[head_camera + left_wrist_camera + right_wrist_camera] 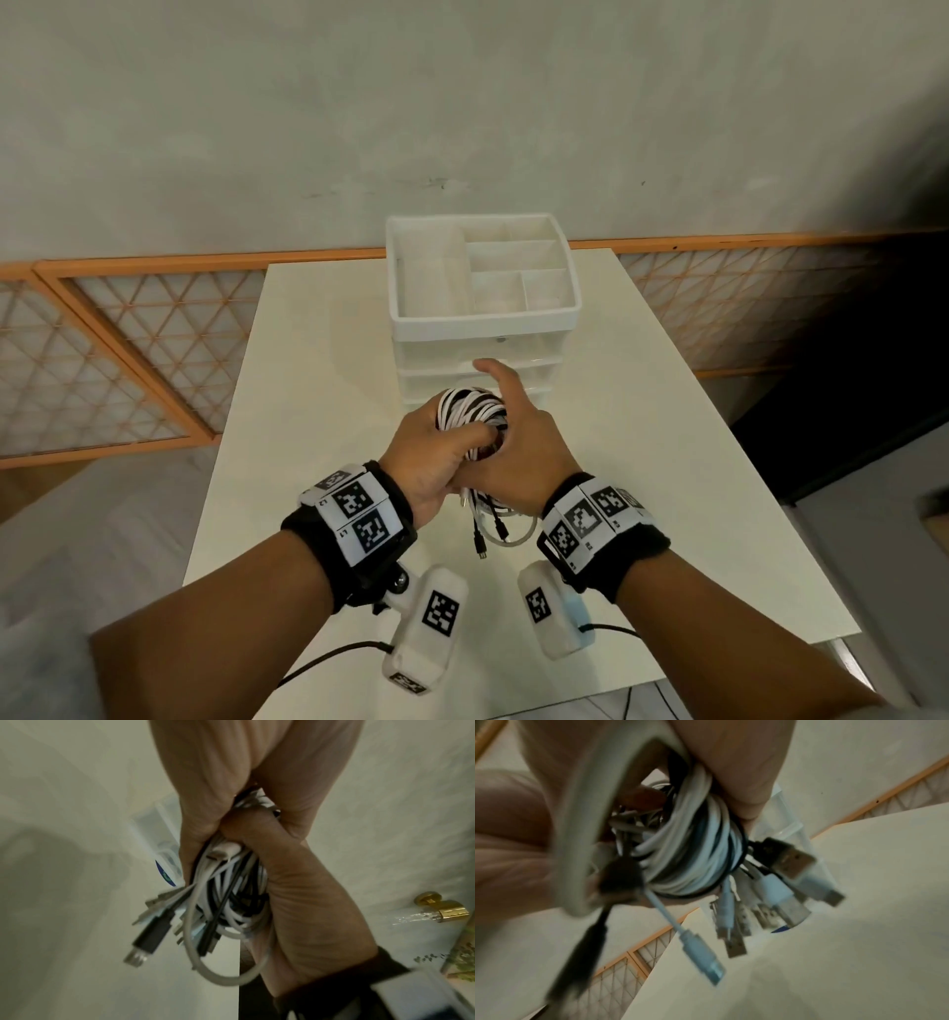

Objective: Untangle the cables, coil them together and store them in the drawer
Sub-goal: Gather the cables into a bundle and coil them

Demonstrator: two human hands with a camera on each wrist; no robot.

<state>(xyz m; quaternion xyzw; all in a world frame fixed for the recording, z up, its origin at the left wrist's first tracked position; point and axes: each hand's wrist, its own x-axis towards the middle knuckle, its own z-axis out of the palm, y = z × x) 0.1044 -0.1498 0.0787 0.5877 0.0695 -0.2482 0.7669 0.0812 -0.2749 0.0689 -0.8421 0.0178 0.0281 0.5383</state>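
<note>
A coil of white and black cables hangs above the table in front of the drawer unit. My left hand grips the coil from the left, its thumb laid across the strands. From the right, my right hand curls round the same coil with its thumb raised. Loose plug ends dangle under the hands. In the left wrist view the cable bundle is squeezed between both hands, and a black USB plug hangs free. The right wrist view shows the wound coil under my fingers, with several plugs sticking out.
A white drawer unit stands at the table's far end, with a divided tray on top and clear drawer fronts below. The white table is bare on both sides. Orange-framed lattice panels run along the wall.
</note>
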